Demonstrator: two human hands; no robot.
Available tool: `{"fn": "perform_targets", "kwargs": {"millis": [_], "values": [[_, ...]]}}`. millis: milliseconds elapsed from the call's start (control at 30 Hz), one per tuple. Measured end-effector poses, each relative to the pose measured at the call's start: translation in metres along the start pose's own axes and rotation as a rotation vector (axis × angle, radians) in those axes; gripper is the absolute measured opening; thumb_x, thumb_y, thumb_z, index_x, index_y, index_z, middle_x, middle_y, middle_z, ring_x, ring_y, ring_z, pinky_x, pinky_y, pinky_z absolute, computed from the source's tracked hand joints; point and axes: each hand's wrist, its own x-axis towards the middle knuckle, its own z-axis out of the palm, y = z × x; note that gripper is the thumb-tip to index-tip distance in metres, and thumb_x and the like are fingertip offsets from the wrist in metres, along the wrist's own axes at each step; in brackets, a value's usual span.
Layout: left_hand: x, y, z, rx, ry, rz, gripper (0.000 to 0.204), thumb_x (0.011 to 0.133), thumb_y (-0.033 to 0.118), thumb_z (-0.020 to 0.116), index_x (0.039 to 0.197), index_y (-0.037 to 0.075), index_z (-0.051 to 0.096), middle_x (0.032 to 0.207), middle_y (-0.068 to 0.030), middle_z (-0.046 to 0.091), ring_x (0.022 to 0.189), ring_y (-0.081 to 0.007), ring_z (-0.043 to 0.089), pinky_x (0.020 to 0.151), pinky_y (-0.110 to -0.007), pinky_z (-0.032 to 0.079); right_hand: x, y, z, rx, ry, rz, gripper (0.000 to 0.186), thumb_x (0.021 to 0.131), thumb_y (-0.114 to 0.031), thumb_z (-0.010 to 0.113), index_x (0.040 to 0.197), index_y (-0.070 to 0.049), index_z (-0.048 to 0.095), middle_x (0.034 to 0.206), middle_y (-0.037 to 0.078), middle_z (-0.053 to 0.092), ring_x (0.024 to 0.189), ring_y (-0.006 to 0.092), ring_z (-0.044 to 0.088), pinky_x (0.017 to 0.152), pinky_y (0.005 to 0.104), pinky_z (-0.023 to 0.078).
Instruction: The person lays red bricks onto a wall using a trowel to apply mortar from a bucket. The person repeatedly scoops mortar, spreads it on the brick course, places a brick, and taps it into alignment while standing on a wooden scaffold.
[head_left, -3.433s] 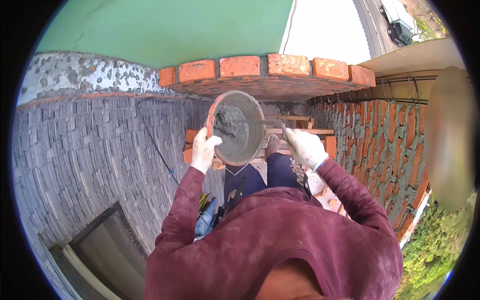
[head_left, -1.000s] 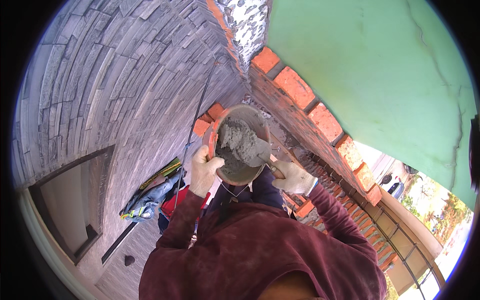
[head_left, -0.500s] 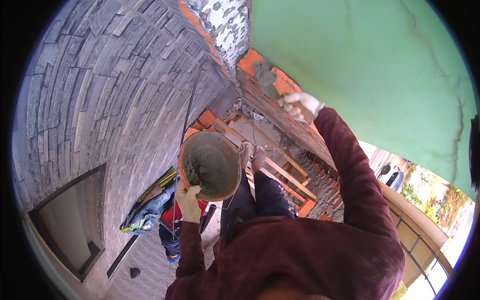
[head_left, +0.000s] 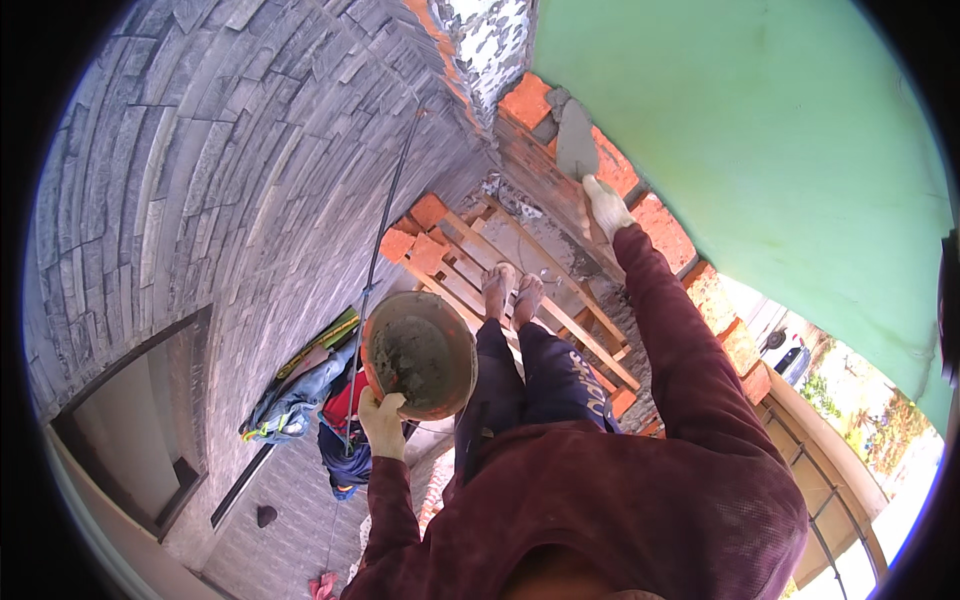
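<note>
Head view only. Brick wall point(head_left: 640, 205) is the landmark: a row of orange bricks running along the edge of a green surface point(head_left: 760, 150). Right hand point(head_left: 606, 206), gloved, is stretched up to the wall's top course, fingers wrapped round the handle of a trowel point(head_left: 576, 140). Trowel blade carries grey mortar point(head_left: 575, 150) and lies flat against the bricks, probably so the mortar goes onto the joint. Left hand point(head_left: 380, 420), also gloved, is well below the wall and to its left, fingers curled over the near rim of a round orange pan point(head_left: 420, 352). Pan is held about level, open side up, likely so its load stays in and stays within reach of the trowel. Inside the pan: a thin layer of wet grey mortar, mostly on the bottom, walls smeared.

Below the wall, a wooden scaffold point(head_left: 520, 275) of planks carries the person's bare feet point(head_left: 510, 290); a few loose bricks point(head_left: 415, 235) sit at its left end. Further left of the wall, a grey stone-clad facade point(head_left: 200, 180). String line point(head_left: 385, 215) hangs down past the pan. Bundle of clothes and bags point(head_left: 310, 400) on the ground, far under the wall.
</note>
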Motion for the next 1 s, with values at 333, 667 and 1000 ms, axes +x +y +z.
{"fn": "perform_targets", "kwargs": {"millis": [333,667,1000], "values": [[-0.013,0.016,0.011,0.05,-0.015,0.065,0.01,0.083,0.003,0.068,0.092,0.005,0.063,0.08,0.0043,0.054,0.068,-0.0065,0.048,0.062,-0.025,0.041,-0.019,-0.021,-0.017,-0.702,0.101,-0.202,0.061,0.106,-0.047,0.048,0.131,0.006,0.063,0.084,0.023,0.071,0.061,0.03,0.07,0.064,0.047,0.06],[0.004,0.018,0.016,0.188,-0.047,0.179,0.013,0.08,0.006,0.072,0.092,0.003,0.067,0.078,0.0047,0.054,0.069,-0.0073,0.047,0.063,-0.027,0.04,-0.018,-0.047,-0.015,-0.554,0.13,-0.023,0.054,0.107,-0.044,0.047,0.135,0.0,0.059,0.065,0.012,0.061,0.051,0.0273,0.064,0.05,0.0445,0.054],[0.021,0.031,0.035,0.258,-0.114,0.214,0.015,0.077,0.008,0.071,0.083,0.002,0.059,0.074,0.0027,0.049,0.068,-0.0104,0.046,0.061,-0.03,0.04,-0.071,0.001,-0.083,-0.851,0.244,-0.126,0.054,0.102,-0.045,0.055,0.122,0.004,0.068,0.112,0.029,0.072,0.106,0.0438,0.071,0.096,0.05,0.053]]}}
